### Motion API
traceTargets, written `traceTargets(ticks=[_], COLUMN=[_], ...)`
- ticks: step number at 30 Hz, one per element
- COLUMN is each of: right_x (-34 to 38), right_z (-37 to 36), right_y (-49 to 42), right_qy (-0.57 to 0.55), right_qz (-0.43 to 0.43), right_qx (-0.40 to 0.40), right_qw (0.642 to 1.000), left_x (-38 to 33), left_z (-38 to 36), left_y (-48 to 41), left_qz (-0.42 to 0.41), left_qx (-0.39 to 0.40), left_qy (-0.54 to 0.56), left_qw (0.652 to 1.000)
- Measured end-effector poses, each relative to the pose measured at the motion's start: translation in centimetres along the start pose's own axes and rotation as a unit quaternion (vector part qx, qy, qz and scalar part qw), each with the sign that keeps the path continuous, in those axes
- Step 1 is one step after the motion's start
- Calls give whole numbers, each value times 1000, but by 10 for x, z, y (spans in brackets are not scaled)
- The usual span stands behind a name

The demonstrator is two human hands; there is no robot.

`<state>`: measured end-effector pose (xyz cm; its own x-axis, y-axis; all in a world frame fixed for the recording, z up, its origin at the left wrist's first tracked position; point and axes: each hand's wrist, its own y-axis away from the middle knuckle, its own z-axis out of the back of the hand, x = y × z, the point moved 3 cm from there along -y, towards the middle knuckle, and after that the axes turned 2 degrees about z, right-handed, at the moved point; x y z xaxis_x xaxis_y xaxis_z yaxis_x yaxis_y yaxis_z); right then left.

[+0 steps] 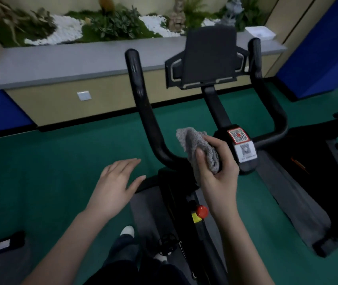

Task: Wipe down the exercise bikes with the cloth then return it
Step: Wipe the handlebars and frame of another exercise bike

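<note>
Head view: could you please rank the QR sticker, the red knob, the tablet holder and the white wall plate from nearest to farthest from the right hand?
From the right hand, which holds the grey cloth:
1. QR sticker, just to its right on the stem.
2. Red knob, below it on the frame.
3. Tablet holder, up ahead.
4. White wall plate, far left on the planter wall.

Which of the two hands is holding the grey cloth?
The right hand, gripping the grey cloth at the handlebar; the left hand hovers open and empty.

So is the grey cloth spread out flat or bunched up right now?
Bunched up. The grey cloth is wadded in the right hand, folds poking out above the fingers, beside the handlebar. The left hand is open, empty.
</note>
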<state>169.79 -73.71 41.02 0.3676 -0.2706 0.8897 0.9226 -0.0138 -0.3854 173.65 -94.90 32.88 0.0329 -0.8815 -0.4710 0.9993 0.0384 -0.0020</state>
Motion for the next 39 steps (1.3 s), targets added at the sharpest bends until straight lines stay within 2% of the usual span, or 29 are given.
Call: traceTargets(ticks=[7, 14, 19, 23, 25, 27, 30, 32, 35, 36, 37, 39], right_x=[8, 15, 28, 39, 43, 45, 45, 42, 30, 26, 24, 30], right_z=[-58, -109, -144, -165, -174, -183, -192, -193, -189, -187, -187, -188], right_y=[-53, -108, -145, -178, -197, -216, -239, -251, -253, -249, -241, -218], right_qy=[-6, 29, 49, 100, 135, 187, 217, 199, 133, 134, 155, 198], right_qz=[5, 33, 85, 140, 158, 149, 72, 6, -103, -103, -73, 44], right_qx=[42, 34, 35, 33, 62, 139, 260, 290, 248, 216, 181, 120], right_qw=[999, 998, 995, 985, 976, 961, 938, 936, 954, 962, 968, 972], left_x=[26, 32, 25, 20, 18, 14, 11, 10, 9, 9, 10, 11], left_z=[33, 67, 77, 79, 79, 79, 78, 79, 80, 80, 80, 80], left_y=[-41, -106, -151, -171, -175, -178, -179, -179, -179, -179, -179, -180], left_qz=[28, 32, 43, 59, 69, 72, 82, 89, 90, 87, 84, 79], left_qx=[-60, -111, -130, -132, -134, -142, -148, -142, -132, -128, -125, -119], left_qy=[44, 137, 236, 336, 405, 472, 528, 555, 584, 589, 594, 604], left_qw=[997, 984, 962, 931, 902, 867, 832, 815, 796, 793, 790, 784])
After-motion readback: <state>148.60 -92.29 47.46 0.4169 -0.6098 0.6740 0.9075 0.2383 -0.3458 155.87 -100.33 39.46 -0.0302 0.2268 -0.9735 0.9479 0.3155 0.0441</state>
